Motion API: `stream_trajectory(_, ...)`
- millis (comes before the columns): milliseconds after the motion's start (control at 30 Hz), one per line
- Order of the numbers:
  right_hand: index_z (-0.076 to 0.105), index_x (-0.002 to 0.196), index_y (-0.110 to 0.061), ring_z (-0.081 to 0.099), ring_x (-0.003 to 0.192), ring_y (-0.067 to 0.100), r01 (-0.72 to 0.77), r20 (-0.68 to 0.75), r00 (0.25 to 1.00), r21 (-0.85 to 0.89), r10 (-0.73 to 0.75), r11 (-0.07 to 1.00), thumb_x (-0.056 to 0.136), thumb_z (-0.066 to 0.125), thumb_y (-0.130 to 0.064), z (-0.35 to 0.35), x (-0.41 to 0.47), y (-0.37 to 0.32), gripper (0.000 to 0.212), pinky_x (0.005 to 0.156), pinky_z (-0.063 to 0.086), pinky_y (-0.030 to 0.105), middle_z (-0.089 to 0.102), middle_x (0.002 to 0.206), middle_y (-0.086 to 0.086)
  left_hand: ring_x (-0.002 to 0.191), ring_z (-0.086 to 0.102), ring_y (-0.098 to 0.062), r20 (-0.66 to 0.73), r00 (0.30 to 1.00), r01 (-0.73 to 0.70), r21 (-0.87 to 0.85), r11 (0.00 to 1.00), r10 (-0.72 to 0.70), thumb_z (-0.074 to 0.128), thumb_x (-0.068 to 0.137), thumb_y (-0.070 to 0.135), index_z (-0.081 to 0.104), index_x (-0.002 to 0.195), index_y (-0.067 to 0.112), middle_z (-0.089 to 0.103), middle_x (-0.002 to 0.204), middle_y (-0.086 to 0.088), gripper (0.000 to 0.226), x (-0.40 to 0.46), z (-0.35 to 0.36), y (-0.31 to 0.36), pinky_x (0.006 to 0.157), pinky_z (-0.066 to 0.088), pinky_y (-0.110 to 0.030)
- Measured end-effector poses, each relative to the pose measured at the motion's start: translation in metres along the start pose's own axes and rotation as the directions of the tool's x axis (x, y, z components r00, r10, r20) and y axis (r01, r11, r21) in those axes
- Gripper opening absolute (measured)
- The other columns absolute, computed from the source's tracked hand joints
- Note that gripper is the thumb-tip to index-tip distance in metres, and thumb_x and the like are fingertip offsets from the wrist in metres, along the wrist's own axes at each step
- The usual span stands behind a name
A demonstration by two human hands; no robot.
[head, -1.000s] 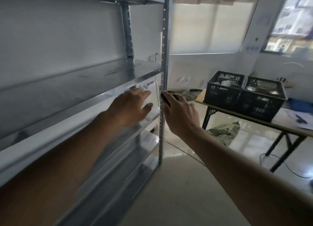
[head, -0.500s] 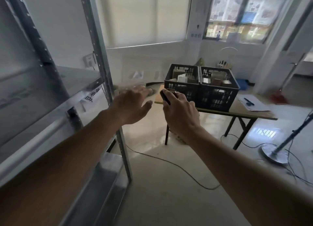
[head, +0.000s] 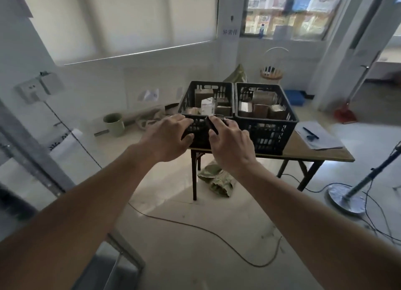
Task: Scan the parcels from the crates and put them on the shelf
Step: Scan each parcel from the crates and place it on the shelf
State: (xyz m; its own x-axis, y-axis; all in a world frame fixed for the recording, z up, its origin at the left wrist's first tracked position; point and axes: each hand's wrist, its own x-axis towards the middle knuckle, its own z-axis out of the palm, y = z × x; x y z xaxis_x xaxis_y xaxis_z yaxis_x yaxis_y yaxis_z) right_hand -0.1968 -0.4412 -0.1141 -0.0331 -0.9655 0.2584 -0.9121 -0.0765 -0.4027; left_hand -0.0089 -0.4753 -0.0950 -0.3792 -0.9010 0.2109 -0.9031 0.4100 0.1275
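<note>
I count two black lattice-walled plastic crates: left crate point(head: 206, 107), right crate point(head: 265, 111), side by side on a wooden table point(head: 314, 153) at frame centre. Both hold boxy brown cardboard parcels point(head: 260, 110), count unclear. My left hand point(head: 167, 136) reaches out, fingers loosely spread, gripping nothing. My right hand point(head: 231, 144) grips a small dark scanner point(head: 212, 125). Grey metal shelf point(head: 32, 157) at lower left.

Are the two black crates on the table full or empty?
Neither empty nor brim-full. The left crate and right crate on the table both hold brown and white parcels, reaching partway up the walls.
</note>
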Motion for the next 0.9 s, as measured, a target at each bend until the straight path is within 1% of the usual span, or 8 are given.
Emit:
stream_trajectory(100,0.032,0.165,-0.04,0.055,0.125,0.045,-0.018,0.008,1.0,0.009,0.018,1.0,0.113,0.039,-0.044,0.007,0.05,0.029,0.053,0.097,0.049,0.051,0.048,0.16,0.012,0.137,0.055,-0.026,0.022,1.0,0.007,-0.028,1.0,-0.006,0.054,0.106,0.043,0.05,0.154,0.019,0.055,0.154,-0.004,0.054,0.055,0.02,-0.001,0.11,0.049,-0.046)
stream_trajectory(333,0.032,0.166,-0.04,0.055,0.127,0.044,-0.063,0.047,0.997,-0.016,0.063,0.998,0.113,0.039,-0.044,0.042,0.155,0.082,0.053,0.096,0.05,0.05,0.048,0.16,0.01,0.129,0.059,-0.027,0.082,0.997,0.01,-0.082,0.997,-0.004,0.055,0.106,0.041,0.052,0.152,0.021,0.057,0.146,-0.001,0.05,0.171,0.068,-0.026,0.105,0.052,-0.047)
stream_trajectory(467,0.032,0.166,-0.041,0.056,0.127,0.046,-0.085,0.069,0.994,-0.035,0.087,0.996,0.113,0.039,-0.045,0.076,0.219,0.105,0.053,0.098,0.051,0.051,0.048,0.159,0.01,0.135,0.056,-0.026,0.108,0.994,0.016,-0.079,0.997,-0.008,0.053,0.105,0.046,0.048,0.155,0.024,0.053,0.154,0.001,0.055,0.242,0.108,-0.053,0.105,0.053,-0.052)
stream_trajectory(600,0.031,0.166,-0.041,0.056,0.127,0.047,-0.12,0.096,0.987,-0.068,0.127,0.99,0.113,0.039,-0.046,0.116,0.286,0.121,0.054,0.098,0.051,0.052,0.046,0.161,0.01,0.138,0.054,-0.029,0.126,0.992,0.008,-0.115,0.993,0.007,0.056,0.104,0.045,0.047,0.156,0.022,0.051,0.157,-0.004,0.058,0.312,0.152,-0.087,0.109,0.05,-0.049)
stream_trajectory(700,0.032,0.166,-0.04,0.057,0.126,0.045,-0.144,0.114,0.981,-0.094,0.154,0.985,0.113,0.038,-0.046,0.147,0.333,0.132,0.053,0.1,0.05,0.051,0.046,0.161,0.009,0.141,0.052,-0.029,0.174,0.985,0.01,-0.125,0.992,0.012,0.058,0.103,0.043,0.046,0.157,0.019,0.05,0.158,-0.007,0.06,0.361,0.186,-0.112,0.114,0.048,-0.048)
stream_trajectory(833,0.032,0.165,-0.039,0.059,0.124,0.039,-0.156,0.147,0.975,-0.099,0.169,0.983,0.113,0.037,-0.046,0.187,0.382,0.148,0.053,0.1,0.051,0.049,0.049,0.157,0.008,0.132,0.058,-0.028,0.267,0.964,0.045,-0.123,0.991,-0.011,0.061,0.102,0.042,0.043,0.158,0.021,0.054,0.15,-0.005,0.062,0.41,0.226,-0.141,0.108,0.053,-0.049)
stream_trajectory(900,0.031,0.165,-0.039,0.059,0.126,0.038,-0.174,0.173,0.966,-0.099,0.19,0.98,0.113,0.036,-0.046,0.204,0.401,0.156,0.053,0.102,0.051,0.05,0.048,0.158,0.008,0.131,0.058,-0.029,0.312,0.95,0.062,-0.122,0.991,-0.021,0.063,0.101,0.043,0.042,0.158,0.021,0.055,0.147,-0.005,0.064,0.426,0.242,-0.15,0.107,0.053,-0.049)
